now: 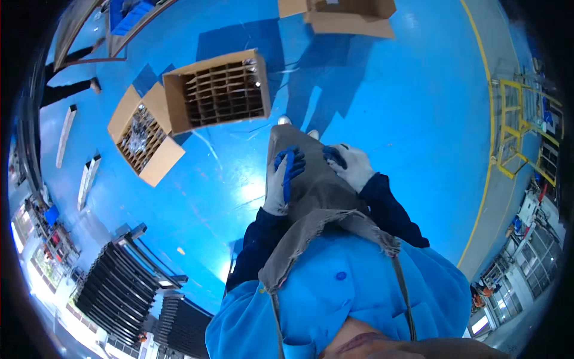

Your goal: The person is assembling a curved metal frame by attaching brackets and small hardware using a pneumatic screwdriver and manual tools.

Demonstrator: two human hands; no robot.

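Note:
My left hand [283, 178], in a white glove with a blue palm side, hovers in front of my grey apron [317, 179]. Its fingers are slightly bent and apart, and nothing shows in them. Across from it is my right hand [351, 166], gloved the same way, with its back turned up and its fingers loosely curled. I see no thing in that hand either, though part of its palm is hidden. Beyond my feet and to the left stands a cardboard box [215, 123] with a grid of cardboard dividers inside.
An open carton [162, 163] with dividers and shiny wrapped pieces adjoins the box. Another carton [350, 25] stands far ahead. Black racked bars [116, 287] are at the lower left, a yellow frame [507, 128] at the right. A person's legs [69, 91] show at the far left.

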